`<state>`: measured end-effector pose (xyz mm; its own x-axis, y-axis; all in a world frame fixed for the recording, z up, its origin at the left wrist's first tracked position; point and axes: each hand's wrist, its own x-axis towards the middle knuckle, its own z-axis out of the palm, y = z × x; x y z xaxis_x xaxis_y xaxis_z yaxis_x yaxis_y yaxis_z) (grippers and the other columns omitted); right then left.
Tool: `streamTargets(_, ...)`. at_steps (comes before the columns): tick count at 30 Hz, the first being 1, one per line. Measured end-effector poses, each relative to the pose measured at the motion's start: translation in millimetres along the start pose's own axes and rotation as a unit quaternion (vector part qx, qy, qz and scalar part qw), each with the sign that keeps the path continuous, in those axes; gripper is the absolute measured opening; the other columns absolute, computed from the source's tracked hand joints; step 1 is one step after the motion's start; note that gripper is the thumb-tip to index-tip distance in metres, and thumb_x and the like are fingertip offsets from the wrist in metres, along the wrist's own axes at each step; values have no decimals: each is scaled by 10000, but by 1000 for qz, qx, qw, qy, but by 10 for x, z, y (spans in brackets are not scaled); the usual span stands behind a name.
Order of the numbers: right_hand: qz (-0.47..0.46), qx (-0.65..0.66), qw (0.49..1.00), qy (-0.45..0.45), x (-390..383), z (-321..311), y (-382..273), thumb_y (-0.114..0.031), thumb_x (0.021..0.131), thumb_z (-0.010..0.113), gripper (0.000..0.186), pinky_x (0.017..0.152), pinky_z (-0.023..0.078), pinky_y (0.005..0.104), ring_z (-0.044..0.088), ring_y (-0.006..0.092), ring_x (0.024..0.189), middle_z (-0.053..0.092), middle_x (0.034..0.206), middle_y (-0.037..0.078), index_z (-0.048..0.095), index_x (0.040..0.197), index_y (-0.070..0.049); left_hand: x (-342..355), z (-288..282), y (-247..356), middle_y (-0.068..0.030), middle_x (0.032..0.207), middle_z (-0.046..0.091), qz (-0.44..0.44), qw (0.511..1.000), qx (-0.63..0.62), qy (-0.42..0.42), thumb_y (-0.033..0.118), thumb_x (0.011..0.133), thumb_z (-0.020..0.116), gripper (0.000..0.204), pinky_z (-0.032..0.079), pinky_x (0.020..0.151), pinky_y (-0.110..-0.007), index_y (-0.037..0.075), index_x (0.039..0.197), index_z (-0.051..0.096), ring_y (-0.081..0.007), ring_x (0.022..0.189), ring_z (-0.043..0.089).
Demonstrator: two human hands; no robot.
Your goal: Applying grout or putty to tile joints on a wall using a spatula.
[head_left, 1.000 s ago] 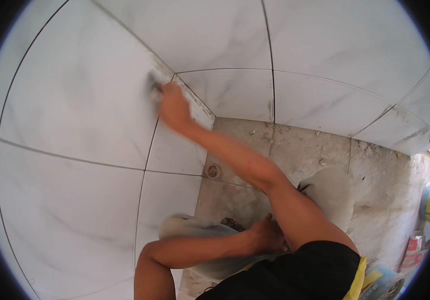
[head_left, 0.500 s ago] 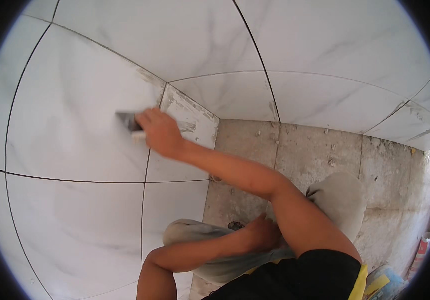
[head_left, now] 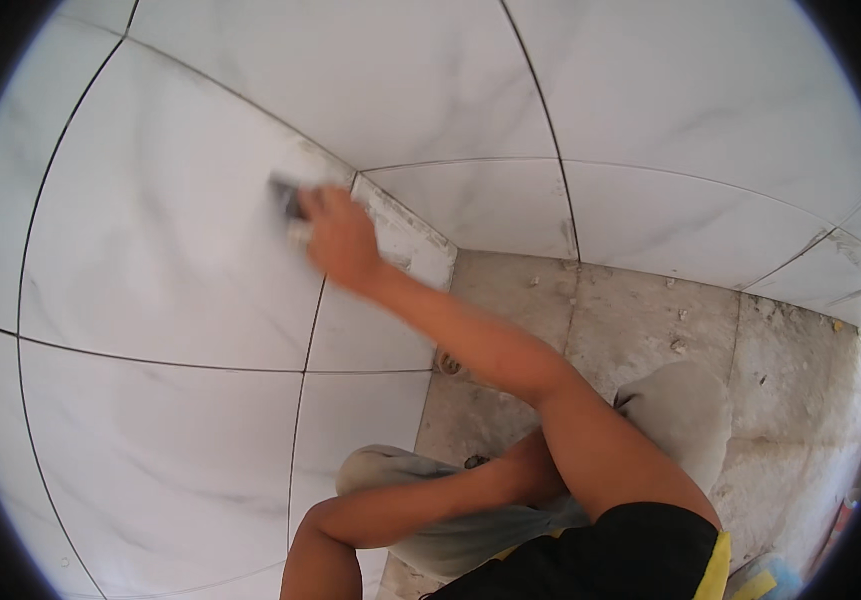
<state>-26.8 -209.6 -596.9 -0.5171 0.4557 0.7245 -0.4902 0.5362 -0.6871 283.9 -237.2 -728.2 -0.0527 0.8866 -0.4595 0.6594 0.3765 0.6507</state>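
My right hand [head_left: 342, 238] is wrapped round a scraper [head_left: 288, 204] with a dark blade and a pale part below it, both smeared by motion. The blade is at a large white marbled wall tile [head_left: 170, 230], close to the corner where two walls meet. Grey smears mark the narrower tile [head_left: 400, 235] beside my wrist. Lower down, my left hand [head_left: 535, 465] rests near my knees, mostly covered by my right arm; its fingers are hidden, and I cannot see whether it holds anything.
Dark joints run between the tiles. Beneath the walls lies a rough grey concrete floor [head_left: 630, 310] with small crumbs. A round pipe opening [head_left: 447, 362] sits at the left wall's foot. My bent knee [head_left: 685, 400] is on the right. A blue and yellow package [head_left: 765, 582] lies bottom right.
My right hand has moved the scraper up and to the right over the tile, closer to the corner. My left hand is now more hidden behind the right arm. The view has shifted slightly.
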Motion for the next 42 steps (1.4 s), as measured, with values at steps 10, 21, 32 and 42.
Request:
streamTargets(10, -6, 16, 998, -53, 255, -152, 109, -1, 703, 665, 472, 748, 549, 428, 585, 307, 998, 592, 1036, 114, 646, 1174, -29, -102, -571, 455, -158, 1352, 591, 65, 989, 121, -50, 318, 944, 568, 429, 359, 1096, -545, 71, 1290, 618, -348, 1298, 522)
streamTargets(21, 12, 4, 1000, -7, 591, -249, 235, 30, 708, 666, 501, 780, 552, 430, 576, 324, 1019, 584, 1068, 129, 623, 1207, 6, -16, -504, 497, -193, 1390, 555, 139, 987, 47, 64, 373, 986, 496, 494, 341, 1105, -548, 28, 1331, 570, -362, 1340, 477)
streamTargets(32, 55, 8, 998, -20, 610, -206, 105, 30, 765, 576, 312, 811, 518, 466, 567, 367, 993, 579, 1004, 165, 631, 1068, -13, -5, -480, 466, -202, 1399, 552, 75, 992, 99, -37, 428, 989, 491, 536, 313, 1126, -571, 25, 1336, 560, -365, 1352, 467)
streamTargets(42, -8, -38, 999, 4, 629, -121, 226, 7, 750, 637, 371, 834, 505, 459, 568, 367, 1003, 572, 1059, 174, 606, 1120, 12, -210, -504, 686, -186, 1293, 627, 169, 961, 169, 137, 508, 981, 483, 577, 351, 1099, -550, 31, 1284, 600, -368, 1181, 612)
